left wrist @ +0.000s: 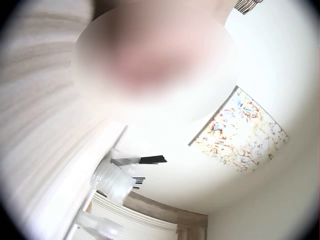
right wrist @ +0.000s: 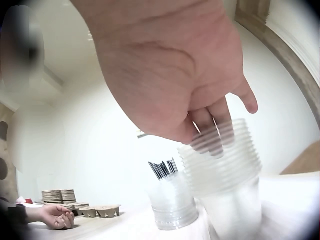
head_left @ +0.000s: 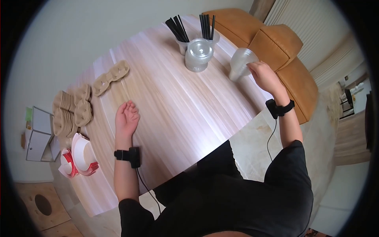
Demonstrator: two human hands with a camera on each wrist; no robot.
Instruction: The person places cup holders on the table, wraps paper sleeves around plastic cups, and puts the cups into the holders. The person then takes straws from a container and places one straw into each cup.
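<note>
**Light Touch Pays**

My left hand [head_left: 127,119] lies loosely curled, holding nothing; the nested cups [head_left: 239,63] stand at the right of the table [head_left: 169,126], pinched near the top by my right hand [head_left: 267,77]. A gentle grip should prevent buckling.

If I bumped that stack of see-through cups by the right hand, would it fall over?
The cup stack might tip easily: it looks tall and narrows toward its base. It is probably light for its size, since the plastic looks thin and clear. Since several rims show, it might slide apart too.
</note>
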